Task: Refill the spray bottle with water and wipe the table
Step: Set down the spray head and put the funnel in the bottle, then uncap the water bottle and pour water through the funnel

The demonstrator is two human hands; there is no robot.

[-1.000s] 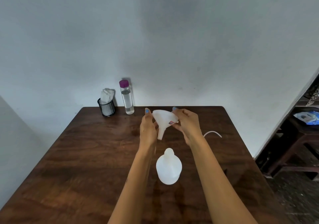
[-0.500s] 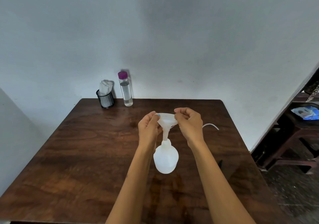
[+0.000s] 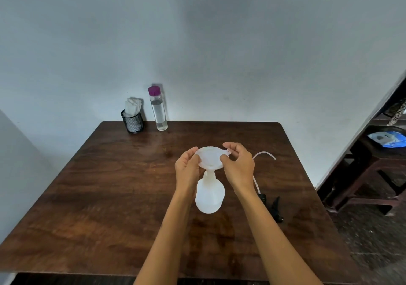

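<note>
Both hands are pinched on the rim of a white funnel (image 3: 210, 156), the left hand (image 3: 188, 167) on its left side and the right hand (image 3: 238, 165) on its right, and the funnel's stem sits in the neck of the white spray bottle (image 3: 209, 193), which stands upright near the middle of the counter (image 3: 109, 185). The step in hand appears to be seating the funnel. To do it well, the stem should drop straight into the neck until the cone rests level on the opening, with no tilt to either side; a light bottle like this looks easy to tip, so one hand would best stay on the funnel or shift to the bottle's body while the other fetches water. The clear water bottle (image 3: 158, 111) with a purple cap stands at the counter's far edge toward the far left corner, just beside a black mesh cup (image 3: 132, 122) holding white cloths. The removed spray head (image 3: 269, 205) with its tube lies toward the right edge, clear of the pour.
</note>
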